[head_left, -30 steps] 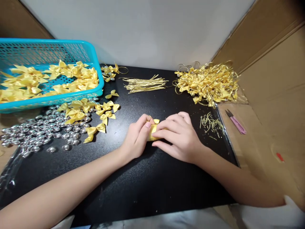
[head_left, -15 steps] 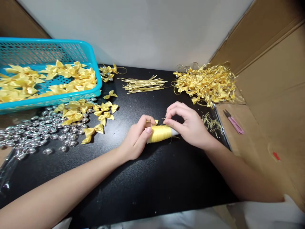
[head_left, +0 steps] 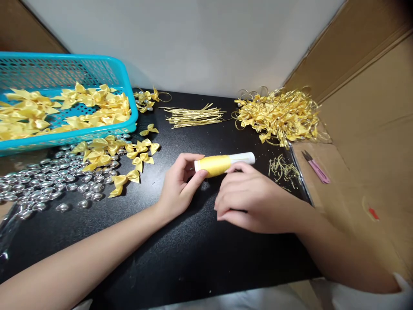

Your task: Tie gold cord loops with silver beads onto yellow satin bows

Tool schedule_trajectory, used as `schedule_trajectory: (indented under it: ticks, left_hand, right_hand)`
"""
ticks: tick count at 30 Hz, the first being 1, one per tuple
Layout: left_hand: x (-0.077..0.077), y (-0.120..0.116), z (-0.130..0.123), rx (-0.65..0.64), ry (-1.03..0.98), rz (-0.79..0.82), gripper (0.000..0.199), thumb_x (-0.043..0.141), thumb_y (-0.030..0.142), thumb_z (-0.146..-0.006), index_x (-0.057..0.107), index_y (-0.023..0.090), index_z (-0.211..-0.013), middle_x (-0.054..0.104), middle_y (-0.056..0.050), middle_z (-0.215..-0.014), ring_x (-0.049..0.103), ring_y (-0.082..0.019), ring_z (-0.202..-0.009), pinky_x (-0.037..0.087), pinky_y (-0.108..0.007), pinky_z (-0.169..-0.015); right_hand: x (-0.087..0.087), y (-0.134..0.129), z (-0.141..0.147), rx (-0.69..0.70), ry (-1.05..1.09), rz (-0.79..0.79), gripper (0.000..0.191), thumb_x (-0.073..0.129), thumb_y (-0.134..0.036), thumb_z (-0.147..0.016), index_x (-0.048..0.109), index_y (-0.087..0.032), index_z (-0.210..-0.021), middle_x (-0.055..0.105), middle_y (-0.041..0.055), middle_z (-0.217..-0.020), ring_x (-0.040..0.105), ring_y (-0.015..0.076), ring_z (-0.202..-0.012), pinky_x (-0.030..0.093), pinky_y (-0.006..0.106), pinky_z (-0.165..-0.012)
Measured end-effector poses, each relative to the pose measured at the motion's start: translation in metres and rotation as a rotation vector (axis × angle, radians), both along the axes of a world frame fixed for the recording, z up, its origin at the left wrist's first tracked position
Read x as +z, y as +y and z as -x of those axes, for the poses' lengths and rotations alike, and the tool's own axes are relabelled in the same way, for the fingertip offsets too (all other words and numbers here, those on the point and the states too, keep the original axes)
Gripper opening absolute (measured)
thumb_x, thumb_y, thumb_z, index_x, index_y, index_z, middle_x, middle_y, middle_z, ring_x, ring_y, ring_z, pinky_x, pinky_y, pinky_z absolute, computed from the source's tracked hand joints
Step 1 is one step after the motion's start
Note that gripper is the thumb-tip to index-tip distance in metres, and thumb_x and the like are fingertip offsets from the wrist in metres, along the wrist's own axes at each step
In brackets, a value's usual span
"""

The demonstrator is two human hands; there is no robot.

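Note:
Yellow thread is wound on a white spool (head_left: pixel 213 165), which lies slantwise above the black table, its bare white end pointing right. My left hand (head_left: pixel 182 183) grips the spool's left end between thumb and fingers. Just below and right of the spool is my right hand (head_left: pixel 247 198), back upward and fingers curled, its index finger near the thread. Whatever its fingertips hold, if anything, is hidden. Left of my left hand, yellow bows (head_left: pixel 140 150) lie beside silver heart-shaped beads (head_left: pixel 69 174).
A blue basket (head_left: pixel 133 122) of yellow bows stands at the left. Gold wire strips (head_left: pixel 195 116) lie at the back, with a pile of finished bow pieces (head_left: pixel 284 114) to their right. Wire scraps (head_left: pixel 283 168) and pink-handled snips (head_left: pixel 316 168) are at the right.
The spool has been raised and tilted, showing more of its white end. My right hand has moved down and turned palm down, its fingers curled. The small yellow bow by my left fingers is out of sight.

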State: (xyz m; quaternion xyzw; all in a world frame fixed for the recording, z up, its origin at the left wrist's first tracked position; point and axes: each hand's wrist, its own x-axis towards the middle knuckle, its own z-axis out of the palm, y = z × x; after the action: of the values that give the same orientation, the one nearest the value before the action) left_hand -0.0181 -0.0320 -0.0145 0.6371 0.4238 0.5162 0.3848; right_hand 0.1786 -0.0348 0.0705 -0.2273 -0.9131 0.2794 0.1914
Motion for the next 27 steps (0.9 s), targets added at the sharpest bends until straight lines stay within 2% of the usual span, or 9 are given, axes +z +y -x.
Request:
schedule_trajectory:
  ticks: [2, 3, 7, 9, 13, 16, 19, 27]
  left_hand:
    - [-0.002, 0.000, 0.001, 0.005, 0.007, -0.046, 0.022, 0.063, 0.033, -0.090, 0.057, 0.021, -0.107, 0.062, -0.002, -0.094, 0.063, -0.014, -0.080, 0.054, -0.025, -0.069]
    - [-0.002, 0.000, 0.001, -0.004, 0.012, -0.077, 0.023, 0.064, 0.032, -0.089, 0.057, 0.021, -0.108, 0.061, -0.003, -0.096, 0.063, -0.014, -0.082, 0.055, -0.025, -0.070]
    - [-0.006, -0.002, 0.003, -0.043, 0.013, -0.189, 0.033, 0.073, 0.030, -0.083, 0.056, 0.022, -0.111, 0.057, -0.004, -0.099, 0.062, -0.016, -0.088, 0.056, -0.028, -0.074]
    - [-0.007, -0.002, 0.003, -0.034, 0.008, -0.240, 0.037, 0.075, 0.031, -0.081, 0.055, 0.022, -0.111, 0.056, -0.003, -0.098, 0.061, -0.015, -0.087, 0.056, -0.028, -0.073]
    - [-0.009, -0.002, 0.003, 0.002, 0.014, -0.323, 0.038, 0.075, 0.036, -0.081, 0.054, 0.023, -0.110, 0.054, -0.002, -0.095, 0.059, -0.015, -0.083, 0.055, -0.027, -0.068]
    - [-0.010, -0.002, 0.004, 0.031, 0.049, -0.385, 0.043, 0.079, 0.039, -0.076, 0.054, 0.024, -0.108, 0.055, -0.002, -0.093, 0.059, -0.016, -0.082, 0.055, -0.031, -0.069]
    - [-0.010, -0.002, 0.005, 0.063, 0.097, -0.420, 0.046, 0.082, 0.040, -0.072, 0.054, 0.024, -0.105, 0.058, -0.002, -0.092, 0.059, -0.018, -0.082, 0.055, -0.035, -0.072]
    - [-0.006, -0.004, 0.006, 0.144, 0.192, -0.466, 0.048, 0.085, 0.040, -0.068, 0.055, 0.022, -0.101, 0.059, -0.001, -0.088, 0.059, -0.016, -0.079, 0.051, -0.031, -0.067]
  right_hand:
    - [0.003, -0.003, 0.001, 0.004, 0.022, 0.012, 0.012, 0.064, -0.015, -0.085, 0.063, -0.021, -0.075, 0.072, -0.0052, -0.071, 0.065, 0.0106, -0.073, 0.039, 0.035, -0.096]
    - [0.004, -0.002, 0.001, -0.037, 0.060, -0.009, 0.008, 0.065, -0.017, -0.084, 0.064, -0.021, -0.077, 0.073, -0.0042, -0.073, 0.065, 0.0112, -0.074, 0.041, 0.034, -0.093]
    - [0.000, 0.003, 0.000, -0.360, 0.095, -0.215, 0.006, 0.069, -0.020, -0.083, 0.065, -0.019, -0.080, 0.073, 0.0020, -0.085, 0.062, 0.0168, -0.082, 0.043, 0.034, -0.080]
    - [-0.007, 0.003, 0.002, -0.436, 0.050, -0.284, 0.007, 0.070, -0.022, -0.083, 0.065, -0.019, -0.080, 0.072, 0.0034, -0.087, 0.060, 0.0188, -0.084, 0.042, 0.035, -0.078]
    - [-0.020, -0.005, 0.010, -0.508, 0.040, -0.407, 0.008, 0.066, -0.023, -0.087, 0.067, -0.019, -0.080, 0.070, 0.0036, -0.087, 0.058, 0.0189, -0.085, 0.040, 0.036, -0.078]
    - [-0.025, -0.012, 0.016, -0.567, 0.076, -0.449, 0.012, 0.064, -0.022, -0.089, 0.067, -0.021, -0.077, 0.071, 0.0020, -0.084, 0.058, 0.0178, -0.083, 0.040, 0.035, -0.078]
    - [-0.027, -0.016, 0.020, -0.617, 0.058, -0.442, 0.012, 0.063, -0.022, -0.089, 0.068, -0.022, -0.079, 0.072, 0.0016, -0.084, 0.058, 0.0183, -0.083, 0.039, 0.036, -0.080]
    - [-0.033, -0.021, 0.026, -0.683, -0.014, -0.384, 0.014, 0.057, -0.019, -0.092, 0.062, -0.020, -0.079, 0.071, 0.0041, -0.086, 0.057, 0.0191, -0.082, 0.038, 0.036, -0.080]
